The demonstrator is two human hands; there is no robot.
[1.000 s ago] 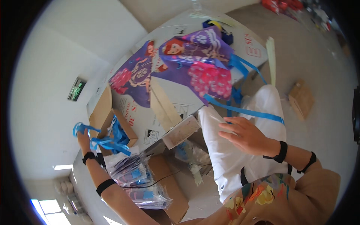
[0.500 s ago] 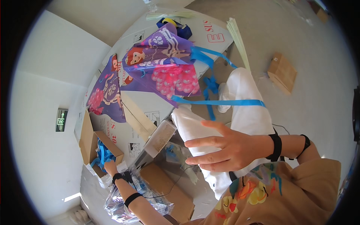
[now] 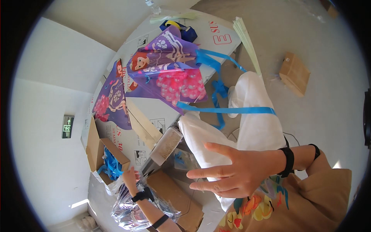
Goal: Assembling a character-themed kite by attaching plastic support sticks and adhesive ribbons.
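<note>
Ribbons [image 3: 112, 164] lie near both hands [image 3: 130, 178], the right [image 3: 240, 172] outspread.

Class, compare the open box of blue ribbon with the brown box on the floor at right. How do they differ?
The ribbon box stands open with blue ribbon showing inside; the floor box shows no contents.
The ribbon box is close to the left hand, while the floor box lies well off to the right.
Both are brown.
</note>
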